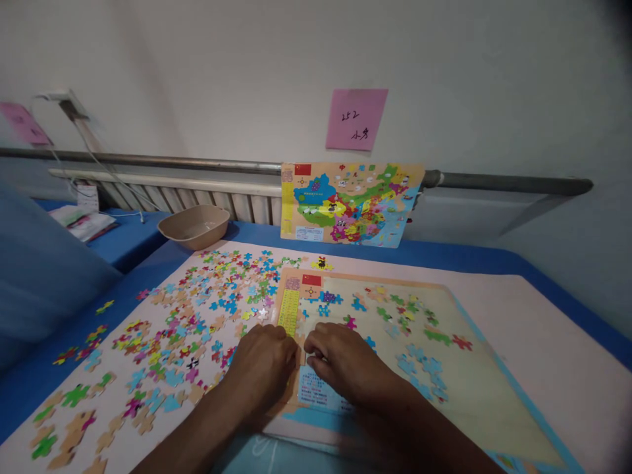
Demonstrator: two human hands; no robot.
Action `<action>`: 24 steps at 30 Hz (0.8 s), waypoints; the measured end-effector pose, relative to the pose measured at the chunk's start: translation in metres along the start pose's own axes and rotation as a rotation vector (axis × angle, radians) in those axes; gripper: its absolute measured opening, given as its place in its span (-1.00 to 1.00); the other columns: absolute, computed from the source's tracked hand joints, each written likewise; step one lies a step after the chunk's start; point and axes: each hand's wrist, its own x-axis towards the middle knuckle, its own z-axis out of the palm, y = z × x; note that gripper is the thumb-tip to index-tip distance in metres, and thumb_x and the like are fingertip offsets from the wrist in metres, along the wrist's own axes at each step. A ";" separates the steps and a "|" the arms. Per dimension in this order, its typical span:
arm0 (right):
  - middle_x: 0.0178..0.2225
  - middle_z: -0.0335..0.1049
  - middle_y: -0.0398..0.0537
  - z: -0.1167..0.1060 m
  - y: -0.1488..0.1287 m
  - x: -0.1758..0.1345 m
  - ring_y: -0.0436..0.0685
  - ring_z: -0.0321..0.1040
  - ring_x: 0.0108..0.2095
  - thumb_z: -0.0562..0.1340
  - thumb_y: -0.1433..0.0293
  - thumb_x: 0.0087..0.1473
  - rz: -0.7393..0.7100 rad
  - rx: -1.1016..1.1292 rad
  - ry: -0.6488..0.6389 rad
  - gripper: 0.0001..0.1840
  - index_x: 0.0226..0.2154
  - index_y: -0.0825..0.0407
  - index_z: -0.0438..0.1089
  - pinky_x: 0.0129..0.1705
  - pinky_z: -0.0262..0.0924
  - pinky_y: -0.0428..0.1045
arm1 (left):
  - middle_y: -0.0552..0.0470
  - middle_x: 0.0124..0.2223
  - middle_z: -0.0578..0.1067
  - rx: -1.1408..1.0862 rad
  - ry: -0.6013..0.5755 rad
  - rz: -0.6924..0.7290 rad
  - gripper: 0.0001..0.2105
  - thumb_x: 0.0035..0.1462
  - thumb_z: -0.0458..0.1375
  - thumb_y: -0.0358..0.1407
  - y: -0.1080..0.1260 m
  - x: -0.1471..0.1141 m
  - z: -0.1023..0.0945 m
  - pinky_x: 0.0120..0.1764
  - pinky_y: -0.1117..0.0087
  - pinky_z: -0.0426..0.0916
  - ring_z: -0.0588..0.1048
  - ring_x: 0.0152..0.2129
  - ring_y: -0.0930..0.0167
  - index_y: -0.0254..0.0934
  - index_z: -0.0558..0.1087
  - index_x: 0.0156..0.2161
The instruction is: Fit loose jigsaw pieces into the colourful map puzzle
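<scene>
Puzzle barely started: left edge strip placed on board (474, 368), most pieces (187, 329) loose on desk (557, 368). Left hand (261, 368) and right hand (345, 362) press flat, fingers curled, at the strip.

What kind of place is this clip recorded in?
Probably a plain indoor room: a radiator under a bare wall with a pink note, and a blue-covered table bearing a jigsaw board.

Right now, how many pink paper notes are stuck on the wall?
2. One pink paper note with handwriting is above the propped-up colourful map picture; another pink paper note is at far left, cut off by the frame edge.
</scene>
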 end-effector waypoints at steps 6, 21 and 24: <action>-0.31 0.38 -0.12 -0.003 -0.001 -0.001 0.09 0.23 -0.26 0.34 0.58 0.20 -0.004 0.026 -0.008 -0.83 -0.36 0.06 0.40 -0.22 -0.04 0.02 | -0.12 -0.20 0.62 -0.006 -0.001 -0.003 -0.76 0.39 0.11 -0.35 0.000 0.000 -0.002 -0.15 0.15 0.38 0.59 -0.19 0.12 -0.23 0.62 -0.26; -0.33 0.40 -0.12 -0.003 0.001 0.000 0.08 0.24 -0.29 0.27 0.62 0.17 -0.019 0.044 -0.010 -0.81 -0.40 0.07 0.37 -0.24 -0.03 0.00 | -0.11 -0.21 0.63 -0.004 0.007 -0.001 -0.82 0.30 0.15 -0.38 -0.001 0.000 -0.002 -0.16 0.18 0.37 0.60 -0.19 0.13 -0.23 0.61 -0.27; -0.34 0.41 -0.12 -0.005 0.000 0.000 0.08 0.26 -0.29 0.26 0.65 0.16 -0.013 0.054 0.000 -0.81 -0.40 0.07 0.38 -0.24 -0.01 -0.01 | -0.11 -0.21 0.62 -0.010 0.009 0.004 -0.81 0.32 0.14 -0.36 0.000 0.001 -0.002 -0.17 0.18 0.35 0.59 -0.20 0.12 -0.23 0.61 -0.28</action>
